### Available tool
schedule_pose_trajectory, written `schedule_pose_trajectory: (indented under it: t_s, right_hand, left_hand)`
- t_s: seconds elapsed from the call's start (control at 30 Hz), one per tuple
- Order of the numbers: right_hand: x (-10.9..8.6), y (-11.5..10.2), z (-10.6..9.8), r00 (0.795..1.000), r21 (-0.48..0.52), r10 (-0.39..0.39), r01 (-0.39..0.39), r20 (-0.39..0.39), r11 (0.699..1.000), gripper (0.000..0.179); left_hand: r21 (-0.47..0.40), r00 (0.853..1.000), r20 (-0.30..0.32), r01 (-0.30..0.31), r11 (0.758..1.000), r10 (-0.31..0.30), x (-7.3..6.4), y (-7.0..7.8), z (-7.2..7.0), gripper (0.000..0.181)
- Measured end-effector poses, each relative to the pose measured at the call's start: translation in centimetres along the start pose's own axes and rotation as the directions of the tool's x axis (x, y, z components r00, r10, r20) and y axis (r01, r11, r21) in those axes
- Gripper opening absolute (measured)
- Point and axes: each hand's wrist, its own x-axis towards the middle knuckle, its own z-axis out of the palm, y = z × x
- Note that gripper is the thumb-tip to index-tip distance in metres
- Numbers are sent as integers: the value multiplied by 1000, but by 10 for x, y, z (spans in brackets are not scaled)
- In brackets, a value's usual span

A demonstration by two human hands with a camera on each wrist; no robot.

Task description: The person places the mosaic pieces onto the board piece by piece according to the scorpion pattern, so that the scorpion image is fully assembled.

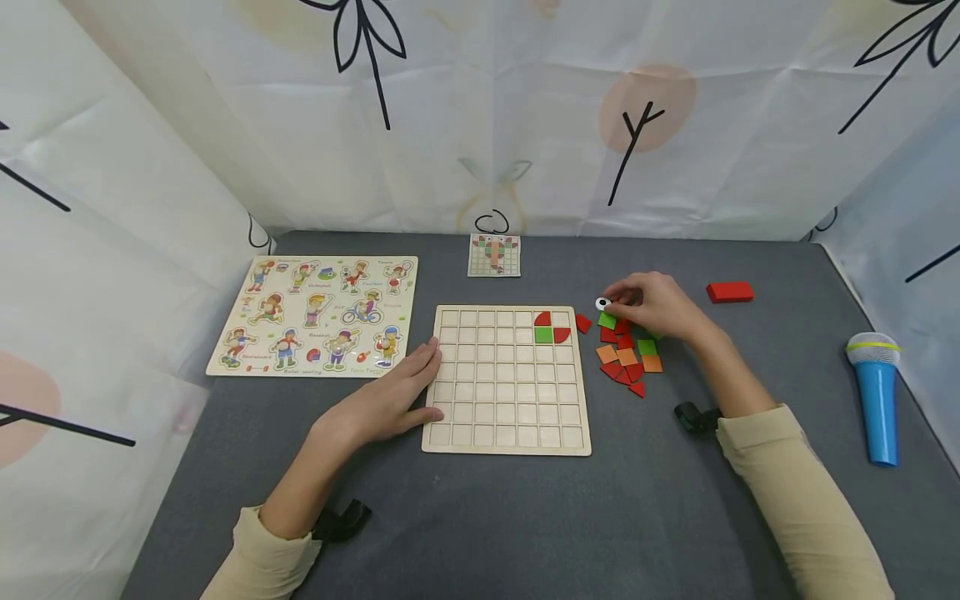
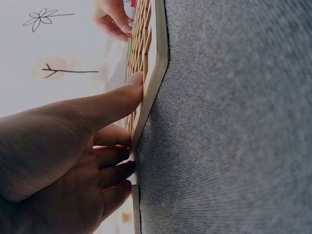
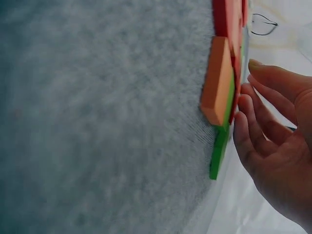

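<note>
**My left hand (image 1: 390,393) at the grid board (image 1: 506,367), my right hand (image 1: 656,308) at the white eye piece (image 1: 602,304)**

On the left, the picture board (image 1: 330,329) lies just beyond my left fingers, leaving a narrow strip of dark cloth (image 1: 637,517) between its right edge and the grid board. The grid board sits in the middle, with a small pattern card (image 1: 494,265) beyond its far edge and wide cloth on the near side. Just off its right edge lies a red tile (image 1: 583,323); the tile heap (image 1: 626,356) is near. Farther right come a red block (image 1: 730,292) and, near the table's right edge, a blue microphone (image 1: 881,408).

My left fingers are relaxed and extended along the grid board's left edge, thumb apart from them and resting on the frame. My right hand arches over the heap's far side, fingertips at the eye piece; I cannot tell whether they pinch it.
</note>
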Motion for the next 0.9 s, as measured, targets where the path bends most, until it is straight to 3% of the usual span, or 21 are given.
schedule_pose_trajectory:
  t_s: [0.2,0.37,0.63,0.9]
  right_hand:
    - [11,-4,4,998,-12,68,-68,-4,998,33]
    - [16,-2,5,997,-11,82,-81,8,997,33]
    - [15,-6,5,999,-5,49,-49,10,999,27]
    - [16,-27,11,1000,58,-19,20,-19,998,29]
  left_hand:
    - [-39,1000,-17,-25,999,25,-1,-1,-1,91]
    - [-22,1000,-9,-19,1000,19,-1,-1,-1,90]
    - [8,1000,-1,-1,1000,1,0,1,-1,88]
    - [4,1000,3,0,1000,0,-1,3,-2,88]
